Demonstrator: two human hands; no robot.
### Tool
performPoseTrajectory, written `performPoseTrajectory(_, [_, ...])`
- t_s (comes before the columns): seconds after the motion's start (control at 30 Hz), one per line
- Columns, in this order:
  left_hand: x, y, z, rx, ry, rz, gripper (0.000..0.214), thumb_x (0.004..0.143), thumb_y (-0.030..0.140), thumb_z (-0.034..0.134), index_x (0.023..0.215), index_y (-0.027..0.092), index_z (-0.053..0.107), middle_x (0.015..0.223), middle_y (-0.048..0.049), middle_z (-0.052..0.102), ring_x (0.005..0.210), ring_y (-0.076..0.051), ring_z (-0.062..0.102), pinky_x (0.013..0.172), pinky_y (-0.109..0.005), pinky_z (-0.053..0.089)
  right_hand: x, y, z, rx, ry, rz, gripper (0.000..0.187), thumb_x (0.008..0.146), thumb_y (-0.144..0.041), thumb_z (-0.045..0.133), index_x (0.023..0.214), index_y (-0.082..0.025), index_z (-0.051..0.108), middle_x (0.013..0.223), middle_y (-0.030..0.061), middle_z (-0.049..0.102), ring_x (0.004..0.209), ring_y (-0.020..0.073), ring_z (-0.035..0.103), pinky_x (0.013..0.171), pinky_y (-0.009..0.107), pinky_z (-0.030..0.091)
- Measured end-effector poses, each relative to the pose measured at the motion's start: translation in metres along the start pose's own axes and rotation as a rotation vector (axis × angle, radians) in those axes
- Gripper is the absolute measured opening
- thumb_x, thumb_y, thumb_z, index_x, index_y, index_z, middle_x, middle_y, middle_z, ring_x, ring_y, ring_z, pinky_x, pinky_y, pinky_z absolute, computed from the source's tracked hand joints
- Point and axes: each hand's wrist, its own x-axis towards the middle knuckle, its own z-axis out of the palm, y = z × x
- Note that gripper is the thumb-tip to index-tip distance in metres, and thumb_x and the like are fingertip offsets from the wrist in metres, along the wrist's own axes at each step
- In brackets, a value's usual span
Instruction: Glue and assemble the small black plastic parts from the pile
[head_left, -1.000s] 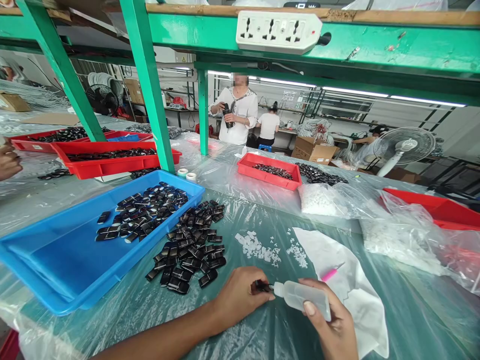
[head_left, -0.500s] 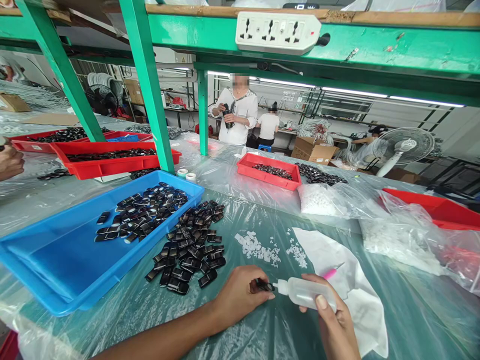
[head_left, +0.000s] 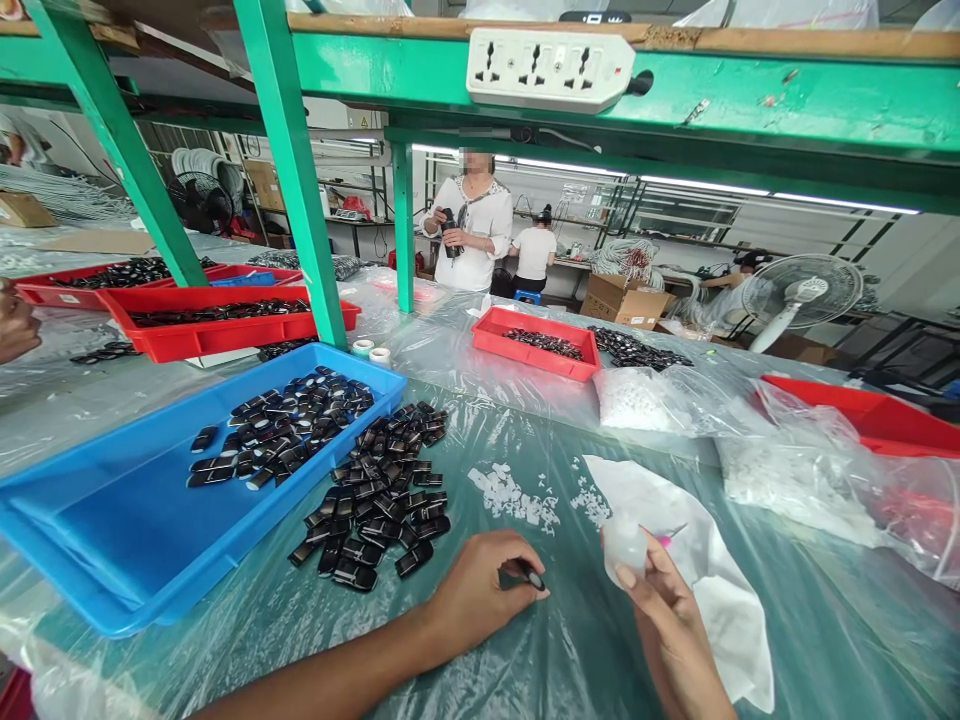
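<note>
My left hand point(head_left: 484, 590) rests on the plastic-covered table, its thumb and fingers closed around a small black plastic casing point(head_left: 534, 579) whose end shows a pale oval. To its right, my right hand point(head_left: 667, 600) grips a translucent squeeze bottle point(head_left: 625, 545), held up apart from the casing. The bottle's nozzle cannot be made out now. Left of my left hand lies a heap of similar black casings point(head_left: 382, 500). Beyond my hands are small white pieces point(head_left: 517, 497) and a second little pile of white bits point(head_left: 591, 503).
A blue tray point(head_left: 97, 500) with more casings stands at left. A white cloth point(head_left: 720, 560) carries a pink-handled tool point(head_left: 666, 540). Red trays point(head_left: 499, 350) and bags of white parts point(head_left: 795, 490) lie farther back. A green post point(head_left: 296, 180) rises behind the blue tray. A co-worker point(head_left: 472, 220) stands opposite.
The squeeze bottle has moved away from the casing and been tipped from lying sideways to pointing another way. The casing's end now shows a pale oval. My left hand stays put.
</note>
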Motion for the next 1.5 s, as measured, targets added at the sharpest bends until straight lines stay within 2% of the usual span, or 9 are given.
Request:
performPoseTrajectory(0.33, [0.0, 0.002, 0.0, 0.07, -0.035, -0.065, 0.014, 0.075, 0.027, 0.065, 0.085, 0.017, 0.068, 0.081, -0.0029, 0.066, 0.073, -0.015, 0.061, 0.064, -0.02, 0.045, 0.023, 0.014, -0.014, -0.607, 0.026, -0.198, 0.043, 0.075, -0.04, 0.064, 0.113, -0.023, 0.051, 0.118, 0.0049, 0.059, 0.11, 0.0227, 0.053, 0.089, 0.033, 0.042])
performPoseTrajectory(0.57, [0.001, -0.002, 0.002, 0.001, -0.028, -0.127, 0.02, 0.072, 0.03, 0.068, 0.084, 0.013, 0.068, 0.077, -0.0032, 0.066, 0.068, -0.014, 0.059, 0.061, -0.02, 0.044, 0.034, 0.015, -0.027, -0.881, 0.137, -0.374, 0.044, 0.074, -0.045, 0.063, 0.109, -0.02, 0.056, 0.109, 0.0072, 0.06, 0.103, 0.0261, 0.052, 0.089, 0.041, 0.039])
performPoseTrajectory(0.67, [0.001, -0.005, 0.003, -0.074, -0.019, -0.122, 0.019, 0.071, 0.027, 0.069, 0.082, 0.012, 0.068, 0.079, -0.0048, 0.067, 0.071, -0.015, 0.061, 0.064, -0.021, 0.046, 0.021, 0.005, -0.02, -0.822, 0.306, -0.448, 0.048, 0.075, -0.045, 0.063, 0.115, -0.021, 0.052, 0.115, 0.0084, 0.055, 0.102, 0.0244, 0.05, 0.064, 0.028, 0.046])
performPoseTrajectory(0.73, [0.0, -0.007, 0.004, -0.105, -0.02, -0.104, 0.015, 0.07, 0.025, 0.069, 0.08, 0.012, 0.068, 0.079, -0.0051, 0.066, 0.073, -0.016, 0.062, 0.066, -0.022, 0.047, 0.009, -0.001, -0.011, -0.748, 0.353, -0.492, 0.04, 0.077, -0.044, 0.06, 0.109, -0.02, 0.054, 0.11, 0.0098, 0.054, 0.097, 0.0231, 0.051, 0.043, 0.02, 0.039])
performPoseTrajectory(0.83, [-0.001, -0.009, 0.005, -0.126, -0.027, -0.071, 0.011, 0.071, 0.021, 0.067, 0.078, 0.013, 0.067, 0.08, -0.005, 0.066, 0.075, -0.016, 0.062, 0.068, -0.023, 0.048, -0.005, -0.005, 0.002, -0.717, 0.253, -0.569, 0.025, 0.082, -0.038, 0.056, 0.099, -0.02, 0.056, 0.1, 0.0105, 0.054, 0.094, 0.0231, 0.051, 0.039, 0.018, 0.039])
performPoseTrajectory(1.03, [-0.001, -0.009, 0.008, -0.121, -0.003, -0.018, 0.006, 0.069, 0.012, 0.065, 0.075, 0.014, 0.066, 0.082, -0.0051, 0.064, 0.076, -0.015, 0.06, 0.07, -0.023, 0.047, -0.01, -0.01, 0.012, -0.881, -0.043, -0.738, 0.018, 0.086, -0.023, 0.053, 0.104, -0.025, 0.056, 0.099, 0.0046, 0.059, 0.096, 0.0192, 0.055, 0.077, 0.03, 0.05])
performPoseTrajectory(1.17, [-0.001, -0.01, 0.009, -0.11, 0.0, 0.013, 0.009, 0.067, 0.008, 0.062, 0.074, 0.014, 0.065, 0.079, -0.0042, 0.063, 0.073, -0.015, 0.058, 0.067, -0.022, 0.046, -0.004, -0.021, 0.02, -1.006, -0.165, -0.725, 0.021, 0.089, -0.022, 0.048, 0.109, -0.026, 0.056, 0.104, 0.0023, 0.061, 0.099, 0.0169, 0.055, 0.08, 0.028, 0.048])
performPoseTrajectory(1.3, [-0.002, -0.012, 0.01, -0.091, -0.018, 0.007, 0.011, 0.067, 0.006, 0.059, 0.074, 0.014, 0.064, 0.079, -0.0039, 0.064, 0.071, -0.014, 0.058, 0.065, -0.021, 0.045, 0.011, -0.02, 0.032, -1.394, -0.267, -0.76, 0.026, 0.089, -0.013, 0.046, 0.108, -0.022, 0.061, 0.105, 0.0034, 0.063, 0.099, 0.0191, 0.055, 0.086, 0.033, 0.044])
performPoseTrajectory(1.5, [-0.003, -0.014, 0.011, 0.01, -0.001, -0.012, 0.008, 0.068, 0.011, 0.062, 0.074, 0.015, 0.065, 0.074, -0.0017, 0.065, 0.069, -0.014, 0.059, 0.063, -0.02, 0.043, 0.038, 0.0, 0.059, -1.638, -0.281, -0.776, 0.023, 0.084, -0.004, 0.048, 0.09, -0.015, 0.067, 0.087, 0.0084, 0.064, 0.087, 0.0253, 0.057, 0.076, 0.038, 0.042])
